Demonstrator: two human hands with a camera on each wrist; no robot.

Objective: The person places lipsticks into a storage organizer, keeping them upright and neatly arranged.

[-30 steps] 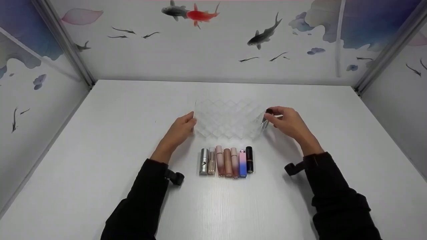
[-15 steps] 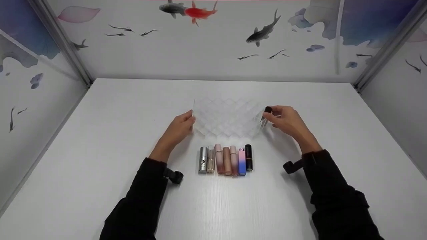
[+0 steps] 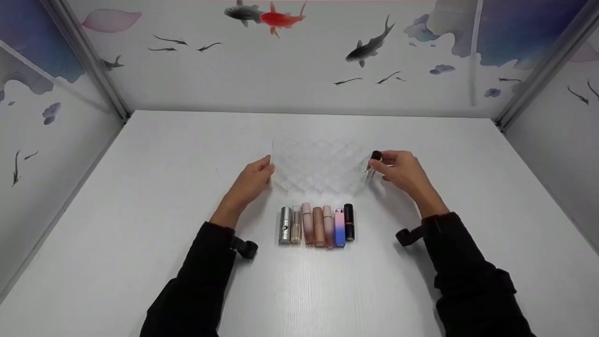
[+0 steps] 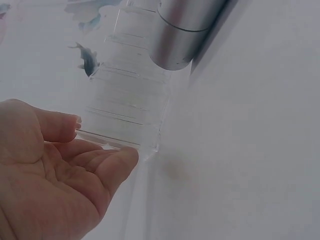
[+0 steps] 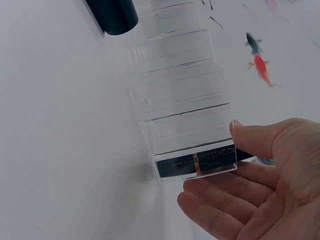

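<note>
A clear acrylic lipstick organizer (image 3: 318, 166) with several slots spans the space between both hands. My left hand (image 3: 253, 178) pinches its left end between thumb and fingers, as the left wrist view (image 4: 60, 170) also shows. At the other end, my right hand (image 3: 402, 171) grips the organizer, thumb at one side of the end slot and fingers at the other. A black lipstick (image 5: 215, 159) with a gold band lies inside that end slot, its end poking out by the thumb. Whether the organizer touches the table is unclear.
Several lip tubes lie in a row in front of the organizer: a silver tube (image 3: 285, 225), a clear tube (image 3: 296, 224), pinkish and brown tubes (image 3: 319, 227), a pink-blue tube (image 3: 339, 228) and a black tube (image 3: 349, 222). Printed walls bound the white table (image 3: 187, 140).
My right hand's fingers have shifted slightly at the organizer's end, and more of the black lipstick's end shows. My left hand and the row of tubes stay as they were.
</note>
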